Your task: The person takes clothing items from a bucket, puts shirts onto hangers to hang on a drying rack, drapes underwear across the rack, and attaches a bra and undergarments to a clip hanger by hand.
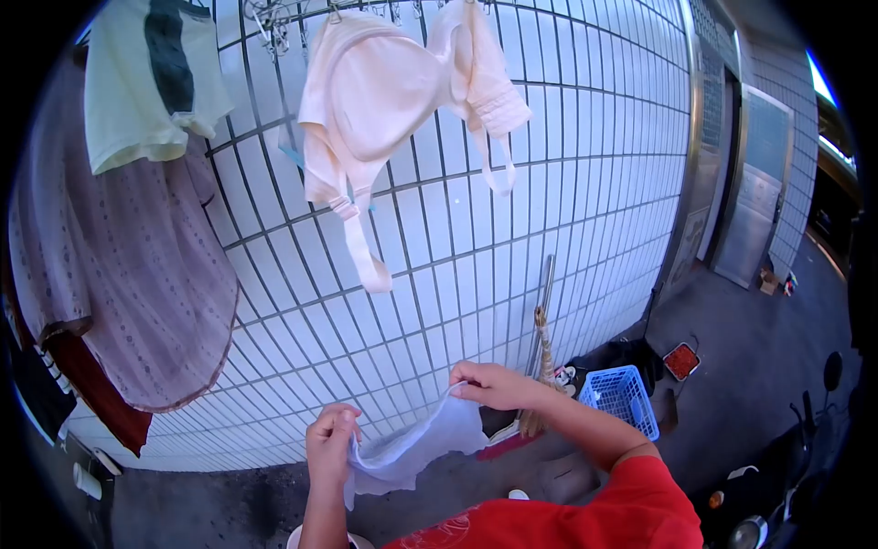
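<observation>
Stretched between my two hands is a thin, pale lavender cloth (416, 453), sagging in the middle; which kind of garment it is I cannot tell. My left hand (329, 441) pinches its left end, with the thumb on top. At the upper right corner my right hand (492, 385) grips the cloth between thumb and fingers. Above both hands a pale pink bra (380, 87) hangs from metal clips (334, 14), its straps dangling. Light yellow-green shorts (128, 82) with a dark panel hang at upper left.
A patterned mauve garment (137, 265) and a dark red cloth (101, 389) hang at left before the white tiled wall (585, 156). A broom (544, 348) leans on the wall near a blue plastic basket (622, 398). A motorbike (786, 494) stands at lower right.
</observation>
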The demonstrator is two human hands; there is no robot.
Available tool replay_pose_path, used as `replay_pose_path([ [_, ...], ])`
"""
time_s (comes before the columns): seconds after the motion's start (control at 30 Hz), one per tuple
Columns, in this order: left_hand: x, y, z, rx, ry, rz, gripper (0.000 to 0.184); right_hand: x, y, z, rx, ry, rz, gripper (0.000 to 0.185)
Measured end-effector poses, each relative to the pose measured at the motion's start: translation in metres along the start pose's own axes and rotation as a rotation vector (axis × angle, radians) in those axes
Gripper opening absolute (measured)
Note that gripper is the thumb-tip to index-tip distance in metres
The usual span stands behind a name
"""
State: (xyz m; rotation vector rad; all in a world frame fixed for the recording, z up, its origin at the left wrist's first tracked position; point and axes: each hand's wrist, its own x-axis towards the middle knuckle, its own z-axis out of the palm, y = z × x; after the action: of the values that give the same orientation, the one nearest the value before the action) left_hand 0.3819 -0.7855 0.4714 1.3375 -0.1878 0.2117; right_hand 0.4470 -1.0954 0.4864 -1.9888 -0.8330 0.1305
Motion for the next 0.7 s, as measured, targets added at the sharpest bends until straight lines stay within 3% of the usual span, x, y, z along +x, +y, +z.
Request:
replay_pose_path([
  [0.07, 0.029, -0.011, 0.059, 0.421, 0.002, -0.003, 0.027, 0.016, 0.002, -0.023, 0.064, 0.0, -0.091, 0.018],
  [0.1, 0.044, -0.018, 0.089, 0.416, 0.018, 0.003, 0.027, 0.023, 0.004, -0.036, 0.042, -0.02, -0.139, 0.016],
  [0.17, 0.069, -0.028, 0.14, 0.444, 0.003, 0.228, 0.036, 0.027, 0.013, -0.064, 0.029, -0.06, -0.201, 0.015],
  [0.2, 0.08, -0.029, 0.158, 0.456, 0.021, 0.238, 0.036, 0.032, 0.015, -0.077, 0.095, -0.033, -0.209, 0.014],
  [0.27, 0.099, -0.032, 0.185, 0.384, -0.189, 0.09, 0.043, 0.04, 0.022, -0.101, 0.161, -0.02, -0.229, 0.014],
  [0.3, 0.109, -0.035, 0.193, 0.323, -0.28, 0.004, 0.038, 0.042, 0.026, -0.113, 0.148, -0.007, -0.234, 0.014],
  [0.4, 0.131, -0.033, 0.215, 0.436, -0.247, -0.108, 0.026, 0.048, 0.032, -0.149, 0.058, 0.029, -0.277, 0.015],
  [0.43, 0.138, -0.036, 0.221, 0.386, -0.222, -0.054, 0.017, 0.051, 0.033, -0.158, -0.004, 0.067, -0.313, 0.017],
  [0.57, 0.174, -0.035, 0.233, 0.241, -0.256, -0.038, 0.016, 0.061, 0.045, -0.197, -0.023, 0.04, -0.301, 0.02],
  [0.7, 0.23, -0.019, 0.238, 0.153, -0.179, 0.054, 0.016, 0.094, 0.041, -0.273, 0.302, 0.413, -0.263, 0.021],
])
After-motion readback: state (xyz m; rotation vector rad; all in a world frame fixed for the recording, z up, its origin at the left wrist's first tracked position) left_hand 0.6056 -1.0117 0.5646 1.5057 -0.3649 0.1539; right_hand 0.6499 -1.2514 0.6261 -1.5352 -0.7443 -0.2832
